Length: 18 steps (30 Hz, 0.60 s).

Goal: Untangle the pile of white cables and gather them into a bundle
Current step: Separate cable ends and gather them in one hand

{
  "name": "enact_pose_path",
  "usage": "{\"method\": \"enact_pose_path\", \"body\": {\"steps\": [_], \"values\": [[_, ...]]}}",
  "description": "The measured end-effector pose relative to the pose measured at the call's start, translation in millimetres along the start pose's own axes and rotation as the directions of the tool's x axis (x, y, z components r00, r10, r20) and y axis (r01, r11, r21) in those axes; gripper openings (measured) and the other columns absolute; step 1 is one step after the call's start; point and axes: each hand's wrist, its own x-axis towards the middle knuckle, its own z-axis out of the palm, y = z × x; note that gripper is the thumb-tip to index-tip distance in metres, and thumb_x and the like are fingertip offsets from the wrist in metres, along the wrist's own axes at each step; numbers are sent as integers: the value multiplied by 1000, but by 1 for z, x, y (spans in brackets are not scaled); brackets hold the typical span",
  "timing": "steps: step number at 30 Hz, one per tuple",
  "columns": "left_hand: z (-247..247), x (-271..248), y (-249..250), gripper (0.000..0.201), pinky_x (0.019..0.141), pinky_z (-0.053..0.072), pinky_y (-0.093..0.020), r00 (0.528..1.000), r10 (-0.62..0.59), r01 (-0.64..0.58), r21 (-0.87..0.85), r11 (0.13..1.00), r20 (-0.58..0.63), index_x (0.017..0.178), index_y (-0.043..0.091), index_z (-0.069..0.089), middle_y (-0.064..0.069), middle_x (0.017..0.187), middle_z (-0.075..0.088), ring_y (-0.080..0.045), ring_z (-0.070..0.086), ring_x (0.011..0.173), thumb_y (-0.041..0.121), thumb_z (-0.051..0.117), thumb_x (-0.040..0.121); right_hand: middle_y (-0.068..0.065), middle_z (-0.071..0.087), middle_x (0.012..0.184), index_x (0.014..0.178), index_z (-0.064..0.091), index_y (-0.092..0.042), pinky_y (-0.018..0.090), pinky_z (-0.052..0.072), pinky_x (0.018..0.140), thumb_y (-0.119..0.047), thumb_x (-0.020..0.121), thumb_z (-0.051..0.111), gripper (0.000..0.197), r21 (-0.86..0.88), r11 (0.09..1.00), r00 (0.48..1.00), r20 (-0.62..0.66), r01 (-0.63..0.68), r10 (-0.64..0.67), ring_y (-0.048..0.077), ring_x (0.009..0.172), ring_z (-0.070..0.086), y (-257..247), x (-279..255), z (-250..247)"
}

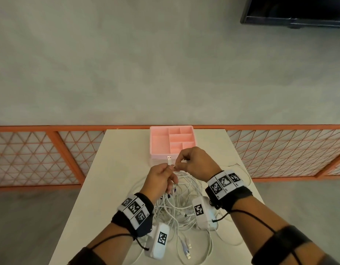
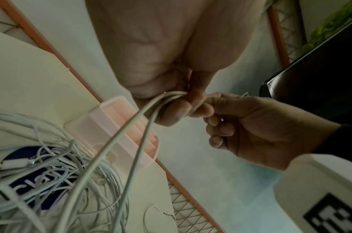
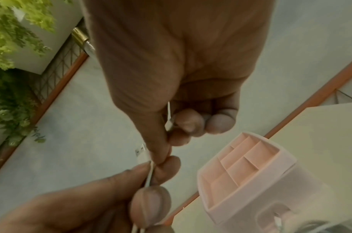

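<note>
A tangled pile of white cables (image 1: 182,207) lies on the white table (image 1: 117,169), close to me. Both hands are raised just above it, fingertips nearly touching. My left hand (image 1: 170,168) pinches two strands (image 2: 143,123) that rise from the pile (image 2: 51,173). A USB plug (image 1: 169,158) sticks up past its fingers. My right hand (image 1: 177,165) pinches a cable (image 3: 149,176) between thumb and forefinger right beside the left hand (image 3: 91,205). Its curled lower fingers hold a small white connector (image 3: 169,124). The USB plug (image 3: 141,152) shows behind the thumb.
A pink compartment tray (image 1: 172,142) stands at the table's far edge, just beyond the hands. Loose USB ends (image 1: 186,249) lie near the front edge. A thin black wire (image 1: 236,165) runs along the right side. An orange lattice fence (image 1: 50,153) flanks the table. A dark blue item (image 2: 37,173) lies under the pile.
</note>
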Motion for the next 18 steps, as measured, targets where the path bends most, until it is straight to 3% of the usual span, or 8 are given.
{"method": "enact_pose_path", "body": {"steps": [3,4,7,8,11,14,18], "values": [[1,0,-2,26,43,31,-24,999,-38,38,1,999,31,89,4,56,-3,57,53,-13,36,38,13,40,107,-8,61,66,81,74,-17,16,39,59,-19,78,80,7,-26,1000,999,36,11,-10,0,57,50,-1,2,0],[1,0,-2,27,43,29,-22,998,-50,50,-14,999,31,88,5,56,0,55,47,-11,33,40,15,39,107,-7,59,64,85,73,-15,14,39,57,-16,79,79,9,39,999,1000,7,8,-9,0,53,48,-1,2,0],[1,1,1,31,42,24,-18,998,-61,62,-57,996,23,89,5,59,4,53,39,-9,30,41,16,37,108,10,61,65,96,66,2,23,46,51,-1,87,69,10,475,880,995,-85,-8,54,12,47,53,1,3,2],[0,1,1,32,41,25,-19,998,-59,60,-61,996,26,89,5,60,3,54,41,-9,31,41,16,36,108,12,62,65,96,66,3,26,47,51,1,88,67,8,524,852,994,-92,0,57,14,47,53,1,2,2],[0,3,3,31,43,32,-22,997,-66,68,-55,996,37,92,6,63,0,59,50,-11,37,42,11,37,106,2,60,60,94,71,-6,24,47,55,-1,87,68,9,397,916,996,-89,48,-13,11,49,51,6,4,8],[0,3,5,28,44,34,-23,995,-86,91,-114,989,46,92,6,61,-1,60,49,-11,37,44,9,37,106,-3,58,60,100,73,-15,21,47,59,-2,88,66,19,412,908,990,-138,81,-26,7,52,53,11,5,16],[2,3,9,25,47,39,-27,996,-77,86,-238,967,48,92,1,57,-9,65,49,-16,42,47,2,35,105,3,63,86,118,70,-32,19,48,66,-8,94,60,35,428,899,989,-144,92,-32,4,65,60,12,1,30]]}}
